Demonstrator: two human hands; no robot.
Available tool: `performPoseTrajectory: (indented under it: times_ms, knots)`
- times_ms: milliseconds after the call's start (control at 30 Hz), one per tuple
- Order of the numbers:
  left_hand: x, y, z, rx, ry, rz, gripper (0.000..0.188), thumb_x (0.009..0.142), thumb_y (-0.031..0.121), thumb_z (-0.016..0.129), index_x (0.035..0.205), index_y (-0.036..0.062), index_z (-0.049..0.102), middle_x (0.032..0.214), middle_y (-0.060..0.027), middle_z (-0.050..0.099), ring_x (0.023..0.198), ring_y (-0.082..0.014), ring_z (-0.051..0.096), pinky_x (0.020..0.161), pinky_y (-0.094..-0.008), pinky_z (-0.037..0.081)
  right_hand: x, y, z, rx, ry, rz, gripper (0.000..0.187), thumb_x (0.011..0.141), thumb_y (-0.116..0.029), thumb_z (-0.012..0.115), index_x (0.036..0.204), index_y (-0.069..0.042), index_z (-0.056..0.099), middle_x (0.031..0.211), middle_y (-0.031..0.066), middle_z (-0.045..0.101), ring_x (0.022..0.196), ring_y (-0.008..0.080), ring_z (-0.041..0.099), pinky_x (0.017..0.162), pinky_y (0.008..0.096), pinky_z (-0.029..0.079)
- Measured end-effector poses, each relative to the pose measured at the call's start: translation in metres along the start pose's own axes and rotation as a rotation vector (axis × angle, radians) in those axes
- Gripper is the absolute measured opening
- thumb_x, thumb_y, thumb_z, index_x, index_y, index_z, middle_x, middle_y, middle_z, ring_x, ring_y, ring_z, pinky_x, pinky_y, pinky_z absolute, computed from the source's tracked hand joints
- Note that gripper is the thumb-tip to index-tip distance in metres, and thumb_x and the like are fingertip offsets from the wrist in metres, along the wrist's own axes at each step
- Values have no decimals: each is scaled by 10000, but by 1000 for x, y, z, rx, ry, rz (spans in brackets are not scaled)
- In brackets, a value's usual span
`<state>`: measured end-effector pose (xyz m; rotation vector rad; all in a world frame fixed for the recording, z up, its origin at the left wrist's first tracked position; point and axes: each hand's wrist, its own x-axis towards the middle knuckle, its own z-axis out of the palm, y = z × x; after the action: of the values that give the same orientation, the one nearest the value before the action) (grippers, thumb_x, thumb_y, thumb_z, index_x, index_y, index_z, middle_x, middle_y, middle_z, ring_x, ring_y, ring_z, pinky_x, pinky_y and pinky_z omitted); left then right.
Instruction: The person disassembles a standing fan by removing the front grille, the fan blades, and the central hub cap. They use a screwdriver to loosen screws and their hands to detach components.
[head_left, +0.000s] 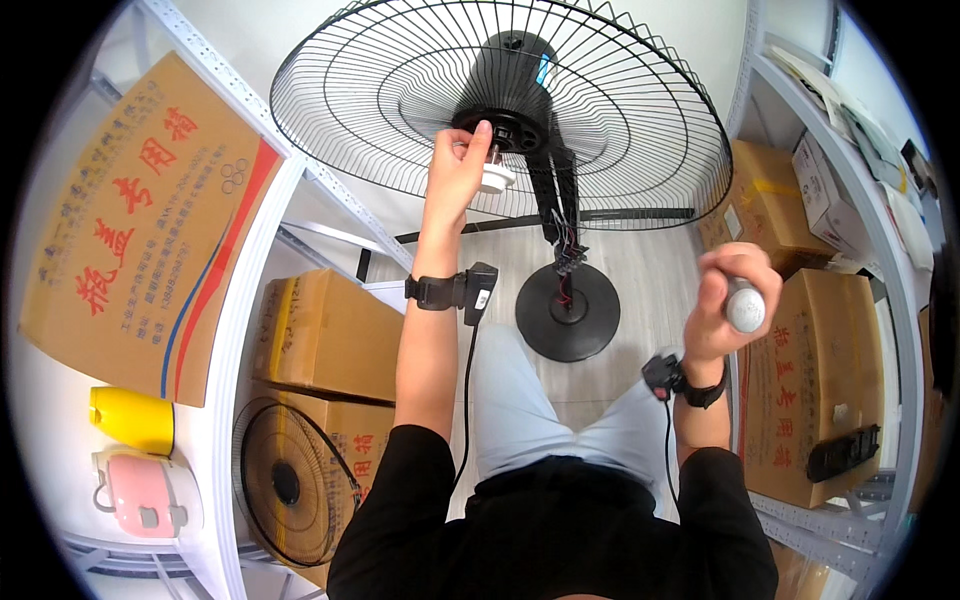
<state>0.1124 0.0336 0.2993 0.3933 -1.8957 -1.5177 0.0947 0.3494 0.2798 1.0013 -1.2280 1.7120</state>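
Between two metal racks, a narrow storeroom with white walls opens onto a pale wood-look floor [650,290]. The left rack [225,82] and the right rack [895,295] both bend toward the rim. At the far centre stands a black pedestal fan [512,75], its wide wire guard tilted over its round base [568,338]. A printed cardboard panel [150,230] stands on the left; on the near right sits a taped carton [830,370]. A loose fan grille [285,483] leans at the near left.

The left hand [462,165] is curled, thumb at the fan's hub; I cannot tell whether it pinches anything, as the fingers hide the contact. Just beside it is a round white part [495,179] on a thin metal stem; how that joins the hub is unclear. The right hand [735,295] is wrapped around a grey round-ended handle [745,308], seen end-on, the rest concealed. The guard's top is cut off, and the loose wires [570,257] low on the fan's post are too small to trace.
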Motion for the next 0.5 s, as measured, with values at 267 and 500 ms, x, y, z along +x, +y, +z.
performPoseTrajectory:
  times_ms: [267,500]
  knots:
    - [-53,-17,-6,144,74,310,459,1001,261,567,1358,-2,448,1341,-223,493,1235,-303,513,1042,-414,413,-9,11,64,11,-385,321,385,747,-355,865,948,-63,715,936,50,566,838,174,569,750,306,473]
    - [-113,-7,-21,541,-182,594,793,727,-5,670,1466,183,456,1597,-283,209,1425,-468,322,1116,-505,369,-49,23,115,339,-430,673,244,791,-153,833,995,-72,725,969,44,602,880,164,593,767,304,494]
